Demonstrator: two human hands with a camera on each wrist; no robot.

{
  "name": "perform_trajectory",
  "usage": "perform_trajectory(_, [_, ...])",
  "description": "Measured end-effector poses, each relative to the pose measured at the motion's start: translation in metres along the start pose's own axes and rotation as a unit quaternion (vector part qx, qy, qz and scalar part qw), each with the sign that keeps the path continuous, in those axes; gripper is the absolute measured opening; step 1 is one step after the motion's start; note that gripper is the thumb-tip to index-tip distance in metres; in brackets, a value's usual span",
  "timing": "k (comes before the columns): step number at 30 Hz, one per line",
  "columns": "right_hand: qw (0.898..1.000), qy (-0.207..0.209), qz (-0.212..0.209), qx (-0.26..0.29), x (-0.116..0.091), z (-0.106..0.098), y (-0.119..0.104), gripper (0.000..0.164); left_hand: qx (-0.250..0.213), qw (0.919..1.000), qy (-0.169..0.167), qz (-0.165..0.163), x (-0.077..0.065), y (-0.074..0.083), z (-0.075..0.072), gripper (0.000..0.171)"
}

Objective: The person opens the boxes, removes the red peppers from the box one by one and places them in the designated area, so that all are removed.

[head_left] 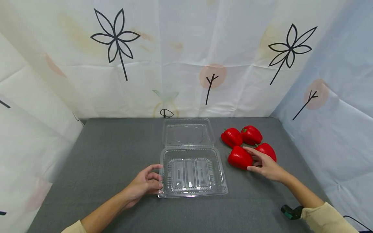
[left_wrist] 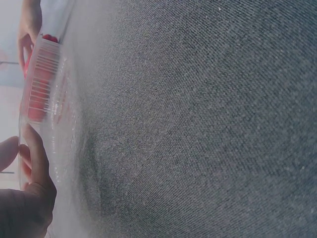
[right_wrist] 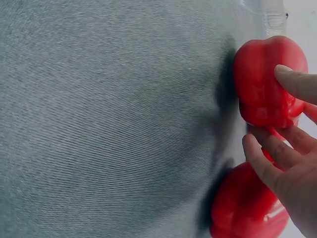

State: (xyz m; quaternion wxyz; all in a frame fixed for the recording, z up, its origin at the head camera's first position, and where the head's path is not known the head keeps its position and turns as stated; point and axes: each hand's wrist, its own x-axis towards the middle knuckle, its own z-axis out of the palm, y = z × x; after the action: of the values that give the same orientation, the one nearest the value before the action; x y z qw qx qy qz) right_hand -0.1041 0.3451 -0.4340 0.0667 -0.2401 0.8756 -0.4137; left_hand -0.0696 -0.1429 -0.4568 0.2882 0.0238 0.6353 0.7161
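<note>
A clear plastic clamshell container (head_left: 192,194) lies unfolded on the grey table, its lid (head_left: 186,124) folded back away from me. My left hand (head_left: 145,183) pinches the base's left rim, with the thumb (left_wrist: 7,152) on one side and fingers on the other. To the right sit several red bell peppers. My right hand (head_left: 266,165) is at the right end of the nearest bell pepper (head_left: 239,158). Its thumb (right_wrist: 297,82) lies against that pepper; the other fingers stay fairly straight and spread, between it and another bell pepper (head_left: 267,150).
Two more bell peppers (head_left: 231,137) (head_left: 252,135) sit just behind, close together. Grey cloth (head_left: 122,145) covers the table. Printed white curtains (head_left: 180,58) enclose the back and sides. A black device (head_left: 292,212) is on my right wrist.
</note>
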Motion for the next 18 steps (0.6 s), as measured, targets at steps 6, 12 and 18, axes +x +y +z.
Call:
perform_trajectory(6, [1.0,-0.003,0.022,-0.017,-0.002,0.002,0.002,0.074,0.021,0.9998,-0.005,0.0,-0.001,0.0,0.0,0.075])
perform_trajectory(12, [0.998,-0.007,0.035,-0.052,-0.004,-0.005,-0.008,0.073,0.042,0.9991,-0.011,-0.004,-0.002,0.003,-0.004,0.075])
perform_trajectory(18, [0.997,-0.015,0.042,-0.061,-0.002,-0.02,-0.02,0.067,0.058,0.9981,-0.02,0.002,-0.001,0.011,-0.018,0.073])
